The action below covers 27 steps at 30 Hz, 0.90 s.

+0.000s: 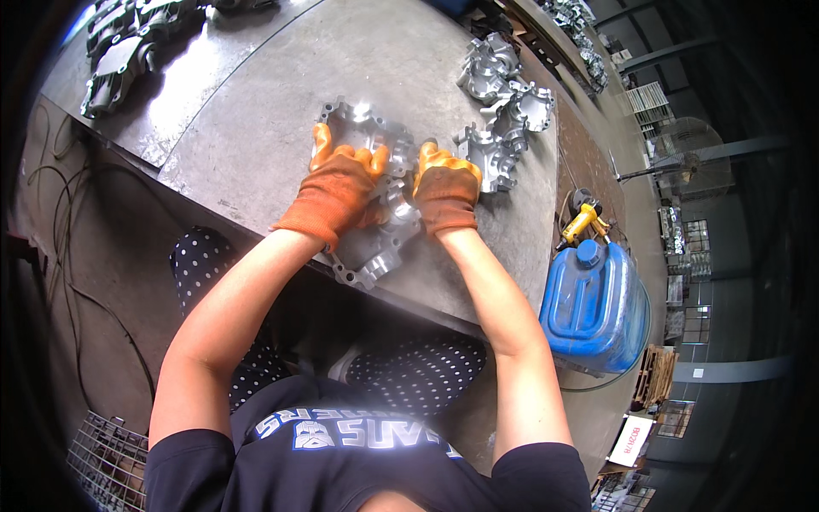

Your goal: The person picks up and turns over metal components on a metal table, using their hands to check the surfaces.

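A silver metal casting [388, 247] with cut-out hollows and bolt holes lies at the table's front edge, its near end reaching over that edge. My left hand [334, 183], in an orange work glove, is closed on the casting's left side. Right beside it, my right hand [448, 183], gloved the same way, is closed at the casting's right side. A small dark tip shows at its fingers; what that hand holds is hidden. Several similar castings [503, 119] sit in a cluster on the table, right of my right hand.
More castings [119, 64] stand at the table's far left. Past the grey metal tabletop's [247, 128] right edge are a blue jerrycan [589, 299] and a yellow power tool [580, 224]. Cables [64, 213] trail over the floor at left, above a wire basket [107, 465].
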Motion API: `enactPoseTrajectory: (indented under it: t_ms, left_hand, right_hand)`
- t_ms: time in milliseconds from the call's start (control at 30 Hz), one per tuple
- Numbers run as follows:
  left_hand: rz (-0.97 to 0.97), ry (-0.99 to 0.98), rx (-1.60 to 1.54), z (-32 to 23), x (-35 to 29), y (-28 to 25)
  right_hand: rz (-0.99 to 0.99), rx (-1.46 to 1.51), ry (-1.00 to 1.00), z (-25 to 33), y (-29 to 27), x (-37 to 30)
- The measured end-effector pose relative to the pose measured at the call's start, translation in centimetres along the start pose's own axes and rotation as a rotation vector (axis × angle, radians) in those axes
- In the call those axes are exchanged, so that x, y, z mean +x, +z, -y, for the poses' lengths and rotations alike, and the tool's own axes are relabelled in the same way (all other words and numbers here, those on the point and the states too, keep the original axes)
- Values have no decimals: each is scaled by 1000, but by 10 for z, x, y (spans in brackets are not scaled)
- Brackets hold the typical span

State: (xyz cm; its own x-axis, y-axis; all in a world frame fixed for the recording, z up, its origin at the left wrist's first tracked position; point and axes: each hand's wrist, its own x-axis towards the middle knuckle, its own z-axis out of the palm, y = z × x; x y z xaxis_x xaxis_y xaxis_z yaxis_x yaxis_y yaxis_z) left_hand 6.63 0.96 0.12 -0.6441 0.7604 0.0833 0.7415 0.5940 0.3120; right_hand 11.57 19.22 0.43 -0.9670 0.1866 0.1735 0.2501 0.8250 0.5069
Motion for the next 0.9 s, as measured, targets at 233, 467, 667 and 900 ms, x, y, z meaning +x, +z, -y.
enactPoseTrajectory:
  t_ms: [233,467,667,900]
  left_hand:
    - [-67,55,18,2,2,8]
    - [-8,33,8,2,3,2]
    - [39,16,-16,-1,6,-5]
    - [-29,108,-4,5,11,0]
  right_hand:
    - [-52,-34,-7,-2,7,0]
    - [-53,-83,6,2,5,0]
    - [11,-109,-22,3,11,2]
    - [187,-177,-77,9,-6,9]
